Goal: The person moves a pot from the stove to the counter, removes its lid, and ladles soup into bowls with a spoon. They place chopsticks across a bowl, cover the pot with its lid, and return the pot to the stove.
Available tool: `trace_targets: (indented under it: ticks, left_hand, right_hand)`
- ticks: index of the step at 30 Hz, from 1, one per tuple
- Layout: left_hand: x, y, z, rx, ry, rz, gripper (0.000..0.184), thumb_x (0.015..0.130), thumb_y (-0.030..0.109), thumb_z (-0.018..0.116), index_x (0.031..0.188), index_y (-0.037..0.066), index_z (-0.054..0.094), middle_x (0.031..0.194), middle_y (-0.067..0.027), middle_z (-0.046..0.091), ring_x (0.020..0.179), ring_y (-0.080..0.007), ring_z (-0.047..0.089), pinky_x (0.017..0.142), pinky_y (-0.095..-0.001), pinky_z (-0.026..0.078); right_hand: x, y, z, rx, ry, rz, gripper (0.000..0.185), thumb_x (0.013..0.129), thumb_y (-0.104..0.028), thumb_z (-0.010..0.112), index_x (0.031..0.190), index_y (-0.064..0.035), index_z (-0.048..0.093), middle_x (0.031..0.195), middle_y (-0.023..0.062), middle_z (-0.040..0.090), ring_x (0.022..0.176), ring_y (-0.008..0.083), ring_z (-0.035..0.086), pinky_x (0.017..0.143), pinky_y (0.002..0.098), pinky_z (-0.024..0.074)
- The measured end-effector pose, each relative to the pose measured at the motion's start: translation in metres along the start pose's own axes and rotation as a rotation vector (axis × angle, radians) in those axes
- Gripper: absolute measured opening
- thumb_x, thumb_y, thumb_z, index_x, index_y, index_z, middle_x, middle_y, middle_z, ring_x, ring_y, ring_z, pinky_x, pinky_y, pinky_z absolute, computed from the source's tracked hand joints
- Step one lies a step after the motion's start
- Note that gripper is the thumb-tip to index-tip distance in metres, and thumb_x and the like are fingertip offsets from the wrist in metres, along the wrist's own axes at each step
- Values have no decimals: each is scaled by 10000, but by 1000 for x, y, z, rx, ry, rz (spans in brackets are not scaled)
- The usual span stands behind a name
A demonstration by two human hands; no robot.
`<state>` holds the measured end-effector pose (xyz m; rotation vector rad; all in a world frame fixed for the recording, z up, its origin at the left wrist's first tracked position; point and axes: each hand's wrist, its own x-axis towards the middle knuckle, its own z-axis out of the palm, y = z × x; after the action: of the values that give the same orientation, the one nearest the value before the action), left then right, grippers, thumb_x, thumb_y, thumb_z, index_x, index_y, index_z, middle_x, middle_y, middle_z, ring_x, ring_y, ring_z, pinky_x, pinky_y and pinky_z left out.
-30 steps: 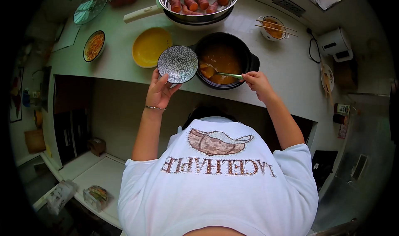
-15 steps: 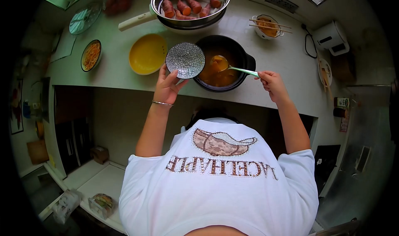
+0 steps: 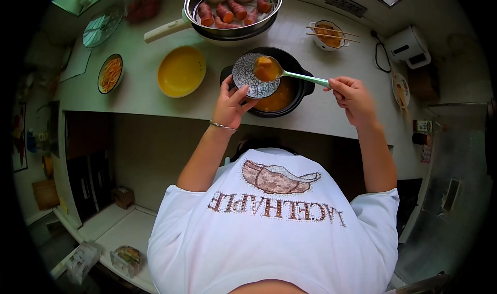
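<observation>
My left hand holds a small crackle-patterned bowl by its near rim, over the left part of a black pot. In my right hand is a ladle, gripped near the end of its green-white handle. The ladle's bowl, filled with orange chunks and broth, is above the right side of the crackle bowl. Whether the two touch I cannot tell. Orange-brown soup shows in the pot below, partly hidden by the bowl and ladle.
A yellow bowl stands left of the pot, with a bowl of shredded food farther left. Behind is a steamer pan with sweet potatoes and two large eggs. At right are a small bowl with chopsticks and a white appliance.
The crackle bowl in my left hand has moved right, over the pot. My right hand has lifted the ladle out of the soup with orange chunks in it.
</observation>
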<state>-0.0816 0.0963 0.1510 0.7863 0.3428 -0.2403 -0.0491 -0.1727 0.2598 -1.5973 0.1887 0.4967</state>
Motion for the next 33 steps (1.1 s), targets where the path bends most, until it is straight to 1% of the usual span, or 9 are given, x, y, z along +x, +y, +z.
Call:
trace_targets:
  ticks: [6,8,12,16,19,22,24,26,33]
  left_hand:
    - [0,2,2,-8,-19,-16,520,813,88,569,1235,134,269,1086,-66,523,987,-208,545,822,-422,481]
    - [0,3,2,-15,-31,-5,489,818,86,559,1222,137,288,1094,-60,521,983,-207,550,817,-423,485]
    - [-1,6,-2,-41,-46,-9,451,823,83,549,1204,139,313,1095,-56,522,981,-207,552,818,-423,484]
    - [-1,10,-7,-45,-59,6,432,825,81,543,1194,142,327,1105,-54,517,995,-206,545,825,-429,481]
    - [-1,14,-13,-49,-41,22,480,818,81,551,1222,131,295,1118,-69,502,1014,-215,529,835,-437,473]
    - [-7,20,-20,-39,-1,50,519,809,83,559,1241,119,274,1133,-84,486,1034,-224,514,844,-445,465]
    - [-10,26,-27,-27,22,68,513,805,84,559,1236,114,283,1139,-85,481,1041,-227,510,848,-446,464]
    - [-13,30,-32,-15,30,94,510,797,93,565,1230,114,298,1149,-88,474,1053,-232,503,847,-441,468]
    - [-18,38,-41,-27,39,146,419,828,89,514,1216,118,361,1150,-84,495,1015,-242,533,840,-416,484]
  right_hand:
    - [-3,16,33,-563,102,-264,181,838,-184,555,779,-18,597,544,7,467,481,94,431,431,252,326]
    - [-2,27,40,-979,213,-956,122,807,-153,588,752,-45,572,557,39,477,487,157,483,440,279,373]
    - [-13,22,50,-1291,244,-1182,75,764,-91,608,742,-64,542,535,54,418,492,205,488,433,298,387]
    - [-7,37,44,-1147,282,-1110,70,787,-108,601,765,-48,574,561,60,466,478,179,470,444,284,374]
    - [-6,45,35,-486,338,-521,191,858,-175,548,810,-10,632,542,30,460,472,85,373,463,238,308]
    - [1,56,16,-312,367,-374,219,870,-200,530,820,-14,636,522,1,406,490,68,349,461,229,287]
    - [13,72,8,-422,397,-376,228,860,-217,538,816,-17,639,536,50,470,465,124,414,461,259,327]
    - [27,89,5,-850,468,-690,212,845,-209,544,747,-34,613,588,104,534,479,234,495,471,318,383]
    - [51,114,23,-1161,424,-640,240,839,-206,530,662,-44,515,638,123,550,587,327,543,529,408,426]
